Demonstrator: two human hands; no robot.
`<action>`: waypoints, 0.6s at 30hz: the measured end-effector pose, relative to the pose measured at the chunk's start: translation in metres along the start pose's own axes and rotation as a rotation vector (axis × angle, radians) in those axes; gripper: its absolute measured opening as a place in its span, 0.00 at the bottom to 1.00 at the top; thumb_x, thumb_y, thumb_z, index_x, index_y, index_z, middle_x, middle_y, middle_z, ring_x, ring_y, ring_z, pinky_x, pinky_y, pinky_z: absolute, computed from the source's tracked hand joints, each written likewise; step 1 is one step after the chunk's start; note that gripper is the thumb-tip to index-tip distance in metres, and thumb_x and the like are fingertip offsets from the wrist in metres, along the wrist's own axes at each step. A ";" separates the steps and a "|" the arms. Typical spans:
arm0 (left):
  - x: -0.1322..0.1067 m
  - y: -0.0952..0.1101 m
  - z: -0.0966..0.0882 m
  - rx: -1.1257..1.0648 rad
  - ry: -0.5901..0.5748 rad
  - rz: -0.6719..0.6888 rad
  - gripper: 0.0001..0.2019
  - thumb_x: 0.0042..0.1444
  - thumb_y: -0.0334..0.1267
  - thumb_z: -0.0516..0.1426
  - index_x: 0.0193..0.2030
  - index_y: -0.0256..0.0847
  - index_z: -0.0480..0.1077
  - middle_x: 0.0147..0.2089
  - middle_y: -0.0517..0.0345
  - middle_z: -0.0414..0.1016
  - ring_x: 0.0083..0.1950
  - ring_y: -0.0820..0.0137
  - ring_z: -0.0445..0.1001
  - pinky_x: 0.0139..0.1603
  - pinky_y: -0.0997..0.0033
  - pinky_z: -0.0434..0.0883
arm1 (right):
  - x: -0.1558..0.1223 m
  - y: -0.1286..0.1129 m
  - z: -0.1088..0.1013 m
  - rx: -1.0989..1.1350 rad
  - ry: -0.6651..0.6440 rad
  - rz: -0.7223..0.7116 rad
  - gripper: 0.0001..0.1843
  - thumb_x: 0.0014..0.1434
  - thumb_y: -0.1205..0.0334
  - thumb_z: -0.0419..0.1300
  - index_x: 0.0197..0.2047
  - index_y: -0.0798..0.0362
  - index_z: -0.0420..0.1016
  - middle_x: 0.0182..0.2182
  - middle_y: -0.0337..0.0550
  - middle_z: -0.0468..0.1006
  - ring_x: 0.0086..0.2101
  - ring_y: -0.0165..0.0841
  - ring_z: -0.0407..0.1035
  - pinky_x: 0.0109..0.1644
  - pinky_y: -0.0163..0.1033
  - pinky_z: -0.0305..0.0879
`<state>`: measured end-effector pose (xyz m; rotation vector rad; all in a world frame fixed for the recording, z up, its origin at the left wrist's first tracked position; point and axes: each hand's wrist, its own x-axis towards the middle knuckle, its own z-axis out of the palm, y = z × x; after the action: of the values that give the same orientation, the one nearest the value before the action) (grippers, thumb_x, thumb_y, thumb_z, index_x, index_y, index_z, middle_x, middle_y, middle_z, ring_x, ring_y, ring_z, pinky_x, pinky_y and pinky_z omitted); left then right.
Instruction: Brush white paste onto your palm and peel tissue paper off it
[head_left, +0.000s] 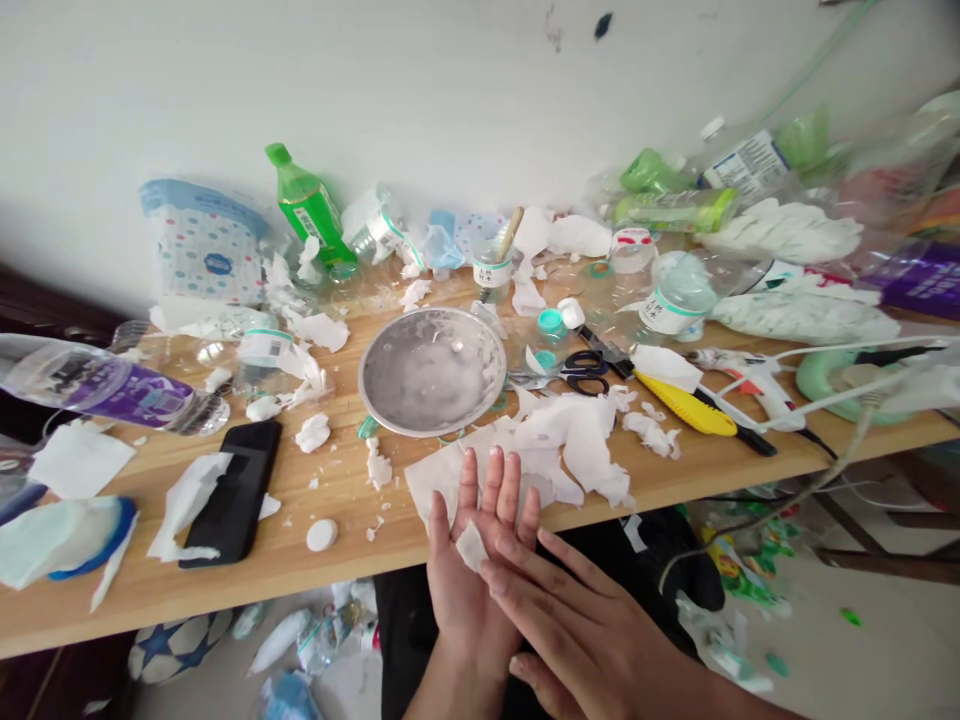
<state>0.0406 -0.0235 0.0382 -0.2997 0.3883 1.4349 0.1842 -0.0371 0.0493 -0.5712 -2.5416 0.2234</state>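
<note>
Resting a small white paper scrap [472, 547] on your L hand [481, 600], palm up, fingers wide apart; your R hand [592, 620] lies across that palm, fingers straight, index tip at the scrap's edge, can't tell if it's pressing. Both hands are by the worktop [341, 475]'s front edge, near the metal bowl [377, 372]. Torn paper [581, 440] lies R of the bowl, w/ a yellow cutter [686, 403] further R; black phone [251, 490] on the L.
</note>
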 end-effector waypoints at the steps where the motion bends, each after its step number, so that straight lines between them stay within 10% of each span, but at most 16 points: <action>1: 0.000 0.000 0.000 0.000 0.004 0.003 0.23 0.70 0.51 0.43 0.59 0.47 0.72 0.66 0.50 0.72 0.69 0.63 0.66 0.69 0.55 0.61 | 0.000 0.000 0.000 -0.006 -0.007 0.002 0.25 0.65 0.68 0.54 0.63 0.69 0.65 0.65 0.58 0.67 0.68 0.50 0.53 0.68 0.57 0.61; 18: 0.000 -0.003 0.005 -0.005 0.033 0.002 0.24 0.71 0.51 0.41 0.57 0.47 0.73 0.65 0.51 0.74 0.69 0.63 0.67 0.70 0.53 0.60 | -0.001 -0.001 -0.001 -0.001 0.084 0.026 0.24 0.62 0.70 0.57 0.61 0.68 0.68 0.62 0.59 0.71 0.67 0.47 0.56 0.67 0.53 0.65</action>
<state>0.0437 -0.0212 0.0427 -0.3271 0.4118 1.4342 0.1849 -0.0381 0.0504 -0.6018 -2.4548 0.2033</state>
